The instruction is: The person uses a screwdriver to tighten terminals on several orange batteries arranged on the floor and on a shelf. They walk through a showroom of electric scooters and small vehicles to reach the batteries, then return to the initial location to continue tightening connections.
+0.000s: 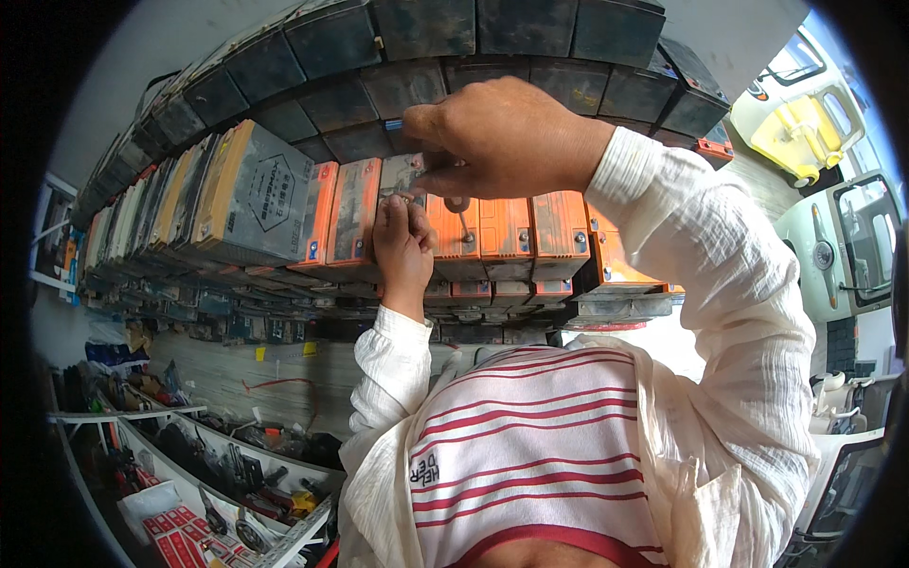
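Note:
Rows of box-shaped batteries with orange tops (502,227) stand in front of me, with small metal terminals near their edges. My left hand (405,241) has its fingers pinched at the near side of a grey-topped battery (401,172); whatever is between the fingertips is too small to make out. Above the same spot, my right hand (507,137) is closed, its thumb and fingers bent down toward the left fingertips. A thin metal rod (464,220) with a rounded upper end shows just below the right hand, over an orange battery. Whether the right hand grips it is hidden.
Dark batteries (426,28) are stacked behind in tiers. At left, a grey battery with a printed face (265,194) ends a row of upright ones. Shelves with tools and parts (256,473) stand lower left. Pale and yellow vehicle body parts (805,142) are at right.

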Demonstrator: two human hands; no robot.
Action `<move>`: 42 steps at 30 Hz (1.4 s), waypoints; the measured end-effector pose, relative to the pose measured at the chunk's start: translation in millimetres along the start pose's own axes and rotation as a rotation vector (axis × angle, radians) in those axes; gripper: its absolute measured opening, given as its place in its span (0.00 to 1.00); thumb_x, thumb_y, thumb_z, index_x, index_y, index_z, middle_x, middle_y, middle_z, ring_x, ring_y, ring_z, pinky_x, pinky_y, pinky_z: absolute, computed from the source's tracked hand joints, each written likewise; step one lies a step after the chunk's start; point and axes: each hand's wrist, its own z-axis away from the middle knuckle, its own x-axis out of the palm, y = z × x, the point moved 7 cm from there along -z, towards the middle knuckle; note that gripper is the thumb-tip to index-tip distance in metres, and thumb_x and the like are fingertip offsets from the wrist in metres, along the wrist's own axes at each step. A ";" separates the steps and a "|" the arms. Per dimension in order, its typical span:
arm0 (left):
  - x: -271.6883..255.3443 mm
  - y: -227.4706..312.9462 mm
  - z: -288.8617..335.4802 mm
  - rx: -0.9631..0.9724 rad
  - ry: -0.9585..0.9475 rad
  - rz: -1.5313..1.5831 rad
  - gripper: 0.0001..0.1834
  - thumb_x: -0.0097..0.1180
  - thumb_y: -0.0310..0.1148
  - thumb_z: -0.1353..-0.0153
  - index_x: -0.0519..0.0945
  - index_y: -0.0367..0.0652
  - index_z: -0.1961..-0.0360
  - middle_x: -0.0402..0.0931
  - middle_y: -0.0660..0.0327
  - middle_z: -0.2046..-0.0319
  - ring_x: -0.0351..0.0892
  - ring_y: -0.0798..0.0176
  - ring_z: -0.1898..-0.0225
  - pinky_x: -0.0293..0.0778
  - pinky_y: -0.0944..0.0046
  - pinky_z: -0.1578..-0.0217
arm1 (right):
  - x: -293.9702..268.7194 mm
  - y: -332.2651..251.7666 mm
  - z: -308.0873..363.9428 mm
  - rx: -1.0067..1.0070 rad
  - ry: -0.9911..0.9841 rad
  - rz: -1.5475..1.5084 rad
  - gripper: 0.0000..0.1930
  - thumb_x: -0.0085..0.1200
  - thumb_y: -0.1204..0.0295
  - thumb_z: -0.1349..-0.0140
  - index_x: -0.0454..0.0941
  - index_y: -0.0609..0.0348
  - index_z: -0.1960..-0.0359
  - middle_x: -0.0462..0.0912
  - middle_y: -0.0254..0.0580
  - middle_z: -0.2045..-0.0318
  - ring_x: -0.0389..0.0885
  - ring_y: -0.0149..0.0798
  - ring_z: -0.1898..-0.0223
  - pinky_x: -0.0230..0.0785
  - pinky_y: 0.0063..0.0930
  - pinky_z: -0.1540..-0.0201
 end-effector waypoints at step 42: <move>-6.1 -3.4 -1.1 -0.005 -0.066 0.035 0.16 0.46 0.49 0.29 0.70 0.46 0.61 0.61 0.70 0.80 0.53 0.75 0.81 0.52 0.73 0.81 | -5.5 6.0 16.6 0.029 0.171 0.012 0.13 0.55 0.64 0.38 0.71 0.61 0.60 0.83 0.40 0.79 0.84 0.45 0.72 0.74 0.37 0.69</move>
